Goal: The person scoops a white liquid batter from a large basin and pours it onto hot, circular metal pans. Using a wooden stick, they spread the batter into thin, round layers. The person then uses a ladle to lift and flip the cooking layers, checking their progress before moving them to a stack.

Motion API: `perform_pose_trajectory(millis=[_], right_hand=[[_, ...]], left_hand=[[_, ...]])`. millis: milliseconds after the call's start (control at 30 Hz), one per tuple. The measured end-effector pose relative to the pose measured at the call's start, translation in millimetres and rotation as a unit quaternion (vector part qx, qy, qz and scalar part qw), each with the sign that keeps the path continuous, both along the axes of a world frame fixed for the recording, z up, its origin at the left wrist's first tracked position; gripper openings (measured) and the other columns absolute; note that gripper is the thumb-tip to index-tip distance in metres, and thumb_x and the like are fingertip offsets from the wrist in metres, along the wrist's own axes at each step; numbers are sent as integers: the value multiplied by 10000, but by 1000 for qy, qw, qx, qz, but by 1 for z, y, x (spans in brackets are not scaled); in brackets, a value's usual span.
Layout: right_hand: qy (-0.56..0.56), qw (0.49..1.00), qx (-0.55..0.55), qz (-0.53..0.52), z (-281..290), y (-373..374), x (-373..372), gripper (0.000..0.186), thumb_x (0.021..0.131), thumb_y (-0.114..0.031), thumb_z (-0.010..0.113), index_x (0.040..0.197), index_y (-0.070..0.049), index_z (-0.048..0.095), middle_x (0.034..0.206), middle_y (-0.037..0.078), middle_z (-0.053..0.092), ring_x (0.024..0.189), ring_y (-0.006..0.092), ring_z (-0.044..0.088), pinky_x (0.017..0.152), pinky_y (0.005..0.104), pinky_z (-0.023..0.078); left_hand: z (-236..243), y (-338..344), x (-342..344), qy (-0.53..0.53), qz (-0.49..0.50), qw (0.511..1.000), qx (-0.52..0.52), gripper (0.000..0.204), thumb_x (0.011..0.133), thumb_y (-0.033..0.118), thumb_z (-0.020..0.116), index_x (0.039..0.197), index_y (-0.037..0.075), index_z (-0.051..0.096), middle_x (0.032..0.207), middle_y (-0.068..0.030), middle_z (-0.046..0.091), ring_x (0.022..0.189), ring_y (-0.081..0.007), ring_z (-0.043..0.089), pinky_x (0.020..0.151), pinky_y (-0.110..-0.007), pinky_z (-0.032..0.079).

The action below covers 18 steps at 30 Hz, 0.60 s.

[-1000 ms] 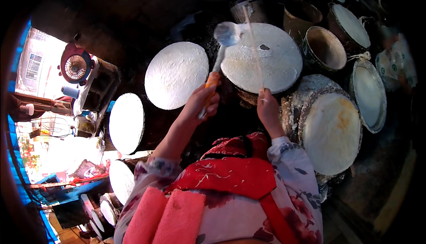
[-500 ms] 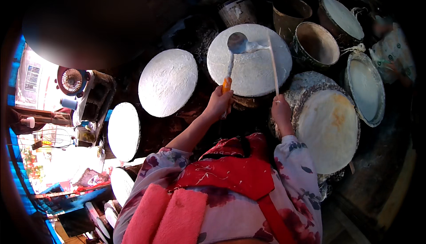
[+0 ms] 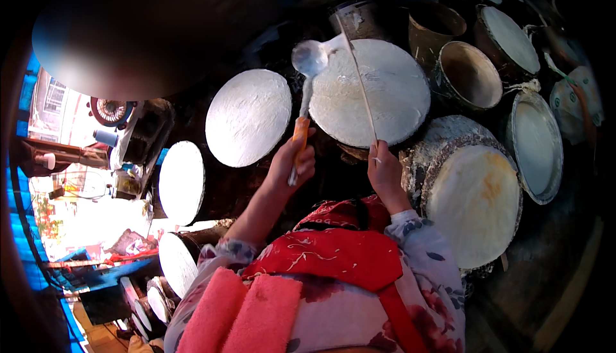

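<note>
My left hand [image 3: 292, 164] is closed round the orange handle of a metal ladle [image 3: 310, 58], whose paste-coated round head is over the upper-left rim of a white-topped drum-like disc [image 3: 391, 96]. My right hand [image 3: 384, 170] grips a thin pale stick [image 3: 359, 80], which slants up across that disc to a white smear beside the ladle's head. Left of it lies another round white top [image 3: 246, 125] with a rough surface; close right of my right hand stands a crusted drum shape [image 3: 468, 205] with a yellow-stained top.
Cylindrical containers [image 3: 470, 77] and more white-topped drums [image 3: 513, 40] crowd the right and back. A pale basin-like round [image 3: 534, 148] leans at far right, near a patterned bag [image 3: 571, 106]. At left are more white discs [image 3: 179, 183], a small fan [image 3: 109, 110] and blue boards.
The ladle's head has moved left from over the disc to its edge, as my left hand shifted left. The stick's top swung left, and my right hand moved slightly left since half a second ago.
</note>
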State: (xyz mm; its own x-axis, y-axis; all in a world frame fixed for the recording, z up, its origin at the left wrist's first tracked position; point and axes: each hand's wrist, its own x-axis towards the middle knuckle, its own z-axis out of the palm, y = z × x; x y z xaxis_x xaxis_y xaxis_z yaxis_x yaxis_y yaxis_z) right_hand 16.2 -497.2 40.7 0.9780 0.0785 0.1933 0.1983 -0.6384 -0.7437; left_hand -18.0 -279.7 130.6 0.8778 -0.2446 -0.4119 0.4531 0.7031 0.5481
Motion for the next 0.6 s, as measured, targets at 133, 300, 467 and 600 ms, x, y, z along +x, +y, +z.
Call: perform_pose_trajectory(millis=[133,300,467,600], right_hand=[[-45,999,-26,-4,1,-16,24,191,941,-215,439,927,-40,515,692,212,608,630,415,593,545,500,462],[92,985,-132,-61,-22,-83,61,195,922,-205,433,915,-23,504,757,231,625,738,417,615,618,506,483],[93,924,-322,187,-4,-35,15,152,867,-187,500,905,-40,509,769,206,651,770,396,638,658,506,497],[90,972,-219,6,-10,-67,57,192,888,-218,469,915,-36,525,777,190,657,761,395,636,653,496,494]], left_hand=[[4,9,36,60,-11,990,-124,363,963,236,429,1271,51,379,636,14,378,439,-66,360,391,-194,276],[35,12,21,-19,37,996,-78,367,977,231,404,1286,34,387,621,19,367,407,-58,347,367,-189,284],[38,44,-35,16,126,991,-39,354,979,220,391,1275,26,408,600,20,352,386,-61,341,341,-200,274],[22,75,-104,13,196,980,-40,347,977,215,389,1262,21,421,599,18,348,388,-76,349,338,-211,277]])
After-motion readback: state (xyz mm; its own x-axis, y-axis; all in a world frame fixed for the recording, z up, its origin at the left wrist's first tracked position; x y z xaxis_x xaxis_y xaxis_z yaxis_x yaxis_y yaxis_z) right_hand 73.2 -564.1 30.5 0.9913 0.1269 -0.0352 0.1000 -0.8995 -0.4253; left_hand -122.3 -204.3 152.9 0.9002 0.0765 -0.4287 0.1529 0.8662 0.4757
